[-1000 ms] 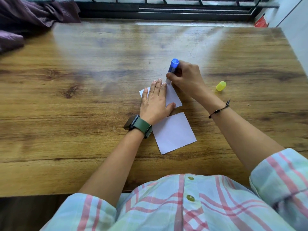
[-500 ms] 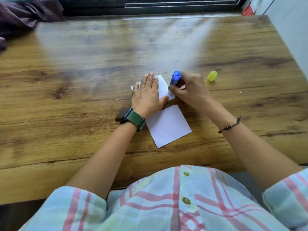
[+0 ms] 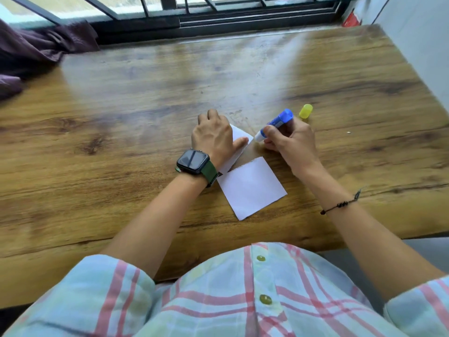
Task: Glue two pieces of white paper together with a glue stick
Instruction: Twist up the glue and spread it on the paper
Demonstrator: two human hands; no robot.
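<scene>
Your left hand [image 3: 213, 137] presses the far paper [image 3: 239, 137] flat, your right hand [image 3: 291, 142] grips the glue stick [image 3: 273, 125] at its edge; joining the near paper [image 3: 251, 188] remains.

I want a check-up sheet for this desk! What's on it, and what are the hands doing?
Surface: wooden table, bare grain showing.
Job's things: far white paper under the left hand; near white paper lying free; glue stick tilted, tip at the far paper's edge.
Clutter: yellow cap on the table; dark purple cloth at the far left corner.
Grippers: left hand presses the far paper; right hand grips the glue stick.
Cables: nothing seen.
Surroundings: window frame behind the table; white wall on the right.
</scene>
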